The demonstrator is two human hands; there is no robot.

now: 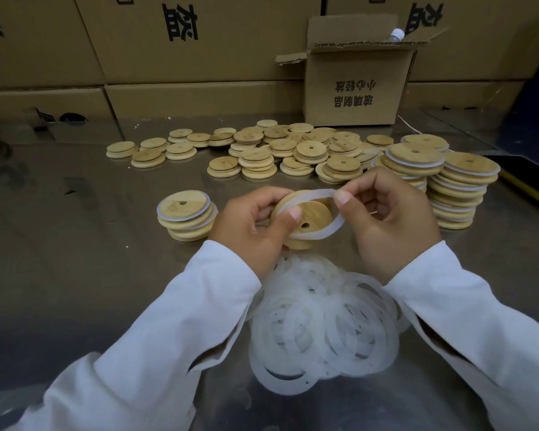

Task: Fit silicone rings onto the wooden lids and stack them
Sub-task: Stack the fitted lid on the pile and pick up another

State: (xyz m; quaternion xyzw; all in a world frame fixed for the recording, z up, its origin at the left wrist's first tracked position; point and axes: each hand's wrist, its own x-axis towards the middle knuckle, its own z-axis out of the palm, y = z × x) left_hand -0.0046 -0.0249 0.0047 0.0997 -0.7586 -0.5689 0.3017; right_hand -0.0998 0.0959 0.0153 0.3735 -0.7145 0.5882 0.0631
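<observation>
Two hands are working at centre — left hand [249,225] is gripping the wooden lid [316,213], right hand [386,219] is pinching the silicone ring [333,230] looped over it. Loose rings [318,321] are lying at 6 o'clock — ringed stacks [458,194] sitting at 3.

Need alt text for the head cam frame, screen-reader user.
Two hands fit a white silicone ring over a wooden lid above a metal table: the left hand grips the lid, the right hand pinches the ring. A heap of loose rings lies nearer the person; ringed lids are stacked left and right, plain lids scattered behind, cardboard boxes beyond.
</observation>
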